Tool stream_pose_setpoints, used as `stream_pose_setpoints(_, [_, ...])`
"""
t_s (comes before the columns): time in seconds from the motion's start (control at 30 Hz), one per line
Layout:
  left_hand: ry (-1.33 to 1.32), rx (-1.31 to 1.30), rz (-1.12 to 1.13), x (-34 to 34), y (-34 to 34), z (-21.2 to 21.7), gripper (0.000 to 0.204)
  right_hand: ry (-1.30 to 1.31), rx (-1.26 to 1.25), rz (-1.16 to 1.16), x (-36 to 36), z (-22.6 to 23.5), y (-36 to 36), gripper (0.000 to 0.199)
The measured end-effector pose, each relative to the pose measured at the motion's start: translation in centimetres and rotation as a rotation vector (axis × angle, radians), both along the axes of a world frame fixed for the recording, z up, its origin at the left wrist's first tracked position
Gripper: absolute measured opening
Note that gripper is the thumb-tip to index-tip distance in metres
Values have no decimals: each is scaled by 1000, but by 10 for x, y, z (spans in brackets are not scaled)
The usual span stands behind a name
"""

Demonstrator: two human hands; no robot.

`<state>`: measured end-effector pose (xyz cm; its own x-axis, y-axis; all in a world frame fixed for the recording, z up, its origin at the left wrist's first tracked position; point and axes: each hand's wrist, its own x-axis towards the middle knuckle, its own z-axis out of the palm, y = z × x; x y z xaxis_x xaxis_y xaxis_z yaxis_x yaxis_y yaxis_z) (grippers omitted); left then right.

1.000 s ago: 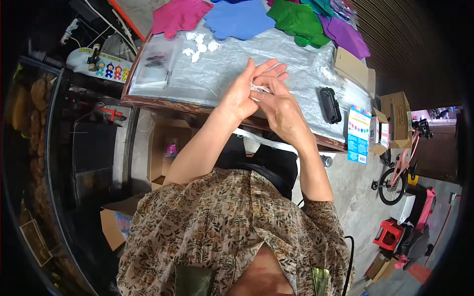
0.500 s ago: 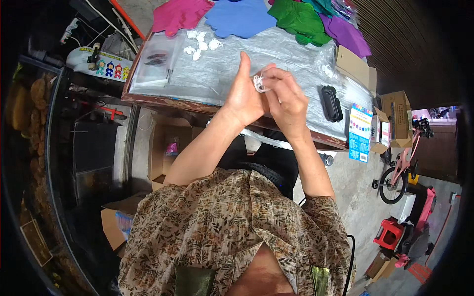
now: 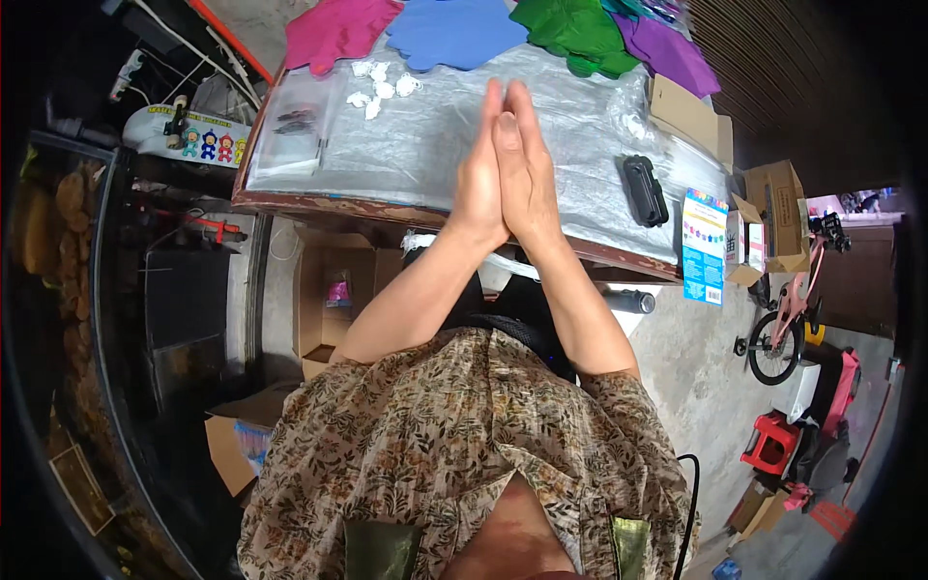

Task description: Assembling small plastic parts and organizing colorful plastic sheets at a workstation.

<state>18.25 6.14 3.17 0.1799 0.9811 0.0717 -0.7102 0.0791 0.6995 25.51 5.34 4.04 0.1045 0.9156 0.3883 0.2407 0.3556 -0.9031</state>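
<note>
both palms are pressed flat together over the table [image 3: 406, 159], left hand [image 3: 480, 179] against right hand [image 3: 527, 174], fingers straight and closed, pointing away. whatever sits between them is hidden; i cannot tell if anything does. it looks like a pressing or rolling step. the small white lumps [image 3: 379, 85] lie well apart, near the coloured cloths [image 3: 454, 29]. next likely calls for parting the palms gently.

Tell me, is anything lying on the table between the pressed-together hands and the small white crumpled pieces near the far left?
Nothing visible does. The left hand and right hand are pressed palm to palm above the clear plastic-covered table; only bare plastic sheet lies between them and the small white crumpled pieces.
</note>
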Motion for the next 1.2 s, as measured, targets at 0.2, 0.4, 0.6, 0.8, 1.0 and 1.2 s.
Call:
stream_pose_setpoints(0.2, [-82, 132, -26, -7, 1, 9, 86, 588, 140, 212, 0, -11, 13, 72])
stream_pose_setpoints(0.4, [-262, -233, -220, -3, 2, -3, 93, 656, 123, 408, 7, -4, 21, 73])
stream_pose_setpoints(0.6, [-210, -227, -307, -4, -2, 4, 93, -175, 286, 402, 12, -11, 12, 58])
stream_pose_setpoints(0.8, [-180, 31, -338, -9, 2, -2, 89, -264, 269, 385, 1, 11, -12, 58])
stream_pose_setpoints(1.0, [-95, 13, -286, 7, -12, 8, 84, -405, 399, 38, 18, 11, 31, 66])
stream_pose_setpoints(1.2, [-6, 72, -358, 4, -21, 20, 90, -202, 276, 82, 31, 9, 35, 61])
